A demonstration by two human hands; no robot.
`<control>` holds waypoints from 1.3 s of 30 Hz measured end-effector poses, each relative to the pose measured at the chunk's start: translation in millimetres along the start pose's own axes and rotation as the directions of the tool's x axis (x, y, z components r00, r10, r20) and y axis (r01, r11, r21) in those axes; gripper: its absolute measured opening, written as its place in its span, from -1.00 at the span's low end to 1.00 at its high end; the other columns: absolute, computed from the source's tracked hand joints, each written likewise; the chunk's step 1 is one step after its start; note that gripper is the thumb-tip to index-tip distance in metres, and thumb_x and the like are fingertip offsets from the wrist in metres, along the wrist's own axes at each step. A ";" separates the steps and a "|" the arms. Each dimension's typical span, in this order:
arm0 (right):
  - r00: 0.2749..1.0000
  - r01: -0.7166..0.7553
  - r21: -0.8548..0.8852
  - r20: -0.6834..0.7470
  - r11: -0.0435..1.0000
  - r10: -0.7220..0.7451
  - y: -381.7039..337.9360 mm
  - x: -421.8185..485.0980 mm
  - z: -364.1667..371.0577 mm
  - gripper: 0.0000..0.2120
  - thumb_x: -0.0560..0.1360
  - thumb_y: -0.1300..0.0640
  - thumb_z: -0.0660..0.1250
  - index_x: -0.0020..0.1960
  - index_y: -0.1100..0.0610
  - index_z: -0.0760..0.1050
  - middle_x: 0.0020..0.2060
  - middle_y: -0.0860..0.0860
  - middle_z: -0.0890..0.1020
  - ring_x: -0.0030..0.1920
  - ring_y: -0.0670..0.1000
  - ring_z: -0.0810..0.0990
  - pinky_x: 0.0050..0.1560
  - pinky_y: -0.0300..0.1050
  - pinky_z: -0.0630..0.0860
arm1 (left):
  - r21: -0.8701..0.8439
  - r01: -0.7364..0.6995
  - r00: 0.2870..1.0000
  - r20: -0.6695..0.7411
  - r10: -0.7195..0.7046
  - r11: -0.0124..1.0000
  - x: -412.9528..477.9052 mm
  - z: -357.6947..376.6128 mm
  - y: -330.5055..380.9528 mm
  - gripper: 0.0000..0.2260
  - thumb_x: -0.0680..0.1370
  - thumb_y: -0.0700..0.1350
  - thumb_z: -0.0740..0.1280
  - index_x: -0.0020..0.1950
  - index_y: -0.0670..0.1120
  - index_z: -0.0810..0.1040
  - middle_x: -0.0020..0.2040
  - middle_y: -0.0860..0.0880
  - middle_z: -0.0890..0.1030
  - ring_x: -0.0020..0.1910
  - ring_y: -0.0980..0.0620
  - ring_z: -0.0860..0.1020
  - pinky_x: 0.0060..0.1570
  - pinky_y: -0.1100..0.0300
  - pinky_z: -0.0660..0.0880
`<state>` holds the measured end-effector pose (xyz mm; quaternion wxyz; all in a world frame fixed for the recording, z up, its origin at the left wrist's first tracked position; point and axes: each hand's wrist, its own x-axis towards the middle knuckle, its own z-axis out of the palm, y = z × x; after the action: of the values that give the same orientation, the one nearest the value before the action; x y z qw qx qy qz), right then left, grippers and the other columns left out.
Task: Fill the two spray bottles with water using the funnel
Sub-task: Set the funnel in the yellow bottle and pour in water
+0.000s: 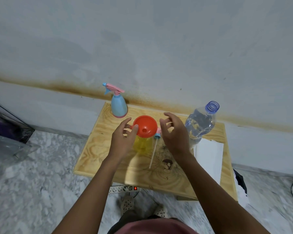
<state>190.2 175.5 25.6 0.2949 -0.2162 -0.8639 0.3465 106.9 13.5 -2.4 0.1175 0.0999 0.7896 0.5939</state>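
Pinching the small tab at the rim of the orange funnel [145,126], the left grip [123,137] steadies it where it sits, spout down, in the open neck of the yellow spray bottle [143,143], which stands on the counter [95,149] just under and beside that grip. The right grip [173,132] hovers on the far side of the funnel with its fingers loosely spread, holding nothing. Just outside it stands the uncapped water bottle [200,125], about two-thirds full. That bottle is probably the heaviest thing here, with thin walls that would buckle and slosh under a squeeze, so it is best taken around the middle of its body. The funnel looks light, stiff plastic that could tip easily in the neck, so the hold on the tab makes sense. Between the two grips lies the removed sprayer head [156,136] with its long tube. Beyond the left grip, at the back, a blue spray bottle [118,107] stands capped and untouched.
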 end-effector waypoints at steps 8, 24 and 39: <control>0.840 -0.017 -0.080 -0.542 0.997 -0.029 46.6 -23.6 -43.4 -0.31 0.42 -0.06 0.48 0.38 0.18 0.25 0.23 0.20 0.40 0.22 0.19 0.43 0.13 0.11 0.51 | 0.091 -0.003 0.998 -0.068 0.010 0.996 3.9 10.7 5.5 -0.73 0.62 -0.08 0.31 0.31 -0.03 0.58 -0.10 0.01 0.59 -0.24 0.13 0.49 -0.28 0.53 0.41; 0.945 -0.135 0.355 -0.235 0.925 0.228 68.5 10.0 -49.5 -0.30 0.41 -0.09 0.47 0.45 -0.07 0.22 0.33 0.07 0.48 0.32 0.06 0.51 0.23 0.19 0.54 | 0.055 0.043 0.994 -0.099 -0.038 0.998 6.5 17.4 7.4 -0.78 0.63 -0.05 0.29 0.25 0.01 0.61 -0.07 0.07 0.60 -0.07 -0.07 0.62 0.01 -0.11 0.63; 0.979 0.042 0.281 0.178 0.959 -0.095 33.2 33.2 -68.8 -0.39 0.44 0.01 0.48 0.40 0.04 0.31 0.18 -0.35 0.43 0.13 -0.49 0.47 0.06 -0.54 0.41 | -0.041 0.061 0.990 -0.122 -0.066 0.997 11.4 18.1 1.6 -0.78 0.60 -0.07 0.34 0.21 0.10 0.64 -0.14 0.08 0.63 -0.04 -0.12 0.63 0.00 -0.16 0.63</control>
<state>216.8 249.2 53.7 0.2503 -0.1087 -0.8385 0.4717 101.6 33.9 -6.5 0.0893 0.0358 0.7869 0.6095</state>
